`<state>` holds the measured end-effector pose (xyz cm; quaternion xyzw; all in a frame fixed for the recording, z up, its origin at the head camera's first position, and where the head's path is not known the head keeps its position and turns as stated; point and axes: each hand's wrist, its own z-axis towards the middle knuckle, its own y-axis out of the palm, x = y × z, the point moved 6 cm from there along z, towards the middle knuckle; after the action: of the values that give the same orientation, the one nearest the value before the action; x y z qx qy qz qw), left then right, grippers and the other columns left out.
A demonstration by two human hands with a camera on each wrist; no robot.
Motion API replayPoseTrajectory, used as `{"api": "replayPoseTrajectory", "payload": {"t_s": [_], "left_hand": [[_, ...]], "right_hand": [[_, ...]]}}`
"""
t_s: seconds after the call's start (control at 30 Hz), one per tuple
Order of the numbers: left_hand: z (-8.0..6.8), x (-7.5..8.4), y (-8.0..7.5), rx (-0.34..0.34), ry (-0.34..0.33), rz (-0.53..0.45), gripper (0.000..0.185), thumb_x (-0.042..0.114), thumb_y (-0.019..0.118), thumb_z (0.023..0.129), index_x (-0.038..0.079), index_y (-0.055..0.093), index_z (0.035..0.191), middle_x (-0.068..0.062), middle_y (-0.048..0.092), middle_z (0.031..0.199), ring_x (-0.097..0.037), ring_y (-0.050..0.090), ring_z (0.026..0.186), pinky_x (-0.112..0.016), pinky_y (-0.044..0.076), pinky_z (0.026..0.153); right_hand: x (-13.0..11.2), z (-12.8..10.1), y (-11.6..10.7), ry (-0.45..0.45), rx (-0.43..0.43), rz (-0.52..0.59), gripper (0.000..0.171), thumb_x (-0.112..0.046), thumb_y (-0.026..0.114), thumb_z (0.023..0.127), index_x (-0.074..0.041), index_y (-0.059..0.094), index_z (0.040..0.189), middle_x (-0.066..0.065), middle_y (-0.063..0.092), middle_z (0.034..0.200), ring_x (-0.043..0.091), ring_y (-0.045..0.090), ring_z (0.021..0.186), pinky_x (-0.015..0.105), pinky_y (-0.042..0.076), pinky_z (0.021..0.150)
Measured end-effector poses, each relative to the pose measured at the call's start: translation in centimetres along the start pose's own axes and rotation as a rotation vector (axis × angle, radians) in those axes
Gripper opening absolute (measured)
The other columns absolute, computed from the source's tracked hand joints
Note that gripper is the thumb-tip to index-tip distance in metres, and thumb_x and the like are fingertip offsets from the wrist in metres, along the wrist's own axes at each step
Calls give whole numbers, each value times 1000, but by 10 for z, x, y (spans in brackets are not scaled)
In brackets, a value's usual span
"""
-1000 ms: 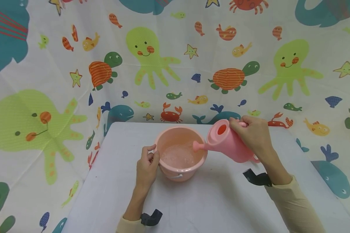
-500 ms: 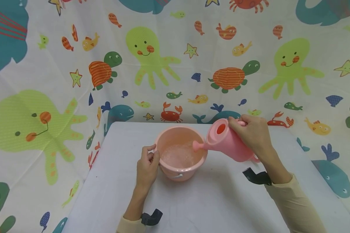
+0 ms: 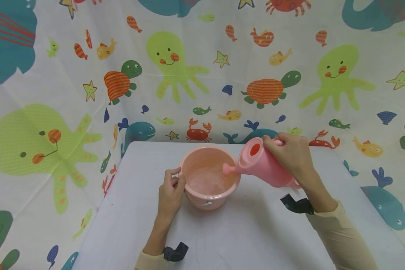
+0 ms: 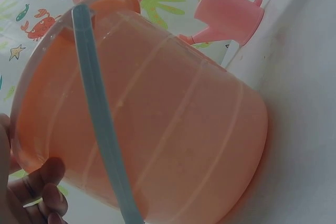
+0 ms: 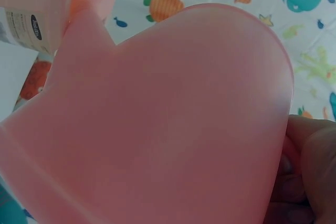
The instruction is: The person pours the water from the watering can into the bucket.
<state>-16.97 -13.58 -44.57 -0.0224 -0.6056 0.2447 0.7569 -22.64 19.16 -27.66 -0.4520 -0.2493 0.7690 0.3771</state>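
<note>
**Watering can tipped over the bucket, both hands engaged**

From my feed, the biggest thing is the sea-creature curtain (image 3: 202, 75), printed with octopuses, turtles and crabs, hanging behind and to both sides of the desk (image 3: 249, 240). The desk has a plain white top, and everything I am working with sits on its far half.

The pink bucket (image 3: 209, 178) stands upright near the middle of the desk. I can see frothy water inside it, and in the left wrist view its pale handle (image 4: 100, 124) lies down across the outer wall.

Just right of it I hold the pink watering can (image 3: 266, 165) tilted toward the bucket, with its spout (image 3: 230, 170) reaching over the right rim, above the water.

My right hand (image 3: 291, 155) is curled around the can's handle at its upper rear, gripping it firmly. My left hand (image 3: 170, 189) rests against the bucket's left side, thumb and fingers curled at the rim, steadying it.
</note>
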Motion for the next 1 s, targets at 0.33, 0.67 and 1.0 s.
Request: {"api": "replayPoseTrajectory", "payload": {"t_s": [0.33, 0.67, 1.0], "left_hand": [[1, -2, 3, 0, 2, -3, 28, 22, 53, 101, 13, 57, 127, -2, 61, 65, -3, 39, 49, -21, 31, 45], [1, -2, 4, 13, -1, 1, 27, 22, 54, 101, 14, 58, 126, -2, 60, 64, -3, 39, 50, -21, 31, 45], [1, -1, 4, 20, 16, 5, 27, 20, 54, 100, 12, 58, 126, -2, 60, 63, -2, 38, 48, -21, 31, 44]], "right_hand": [[1, 1, 0, -2, -7, -7, 32, -30, 69, 88, -2, 63, 73, 17, 69, 74, 33, 65, 70, 53, 58, 66], [2, 4, 2, 5, -23, -20, 33, -32, 68, 88, -1, 65, 76, 18, 70, 77, 34, 66, 72, 52, 58, 66], [1, 7, 3, 0, -30, -23, 33, -31, 68, 89, -1, 65, 75, 17, 70, 76, 33, 65, 71, 51, 58, 65]]}}
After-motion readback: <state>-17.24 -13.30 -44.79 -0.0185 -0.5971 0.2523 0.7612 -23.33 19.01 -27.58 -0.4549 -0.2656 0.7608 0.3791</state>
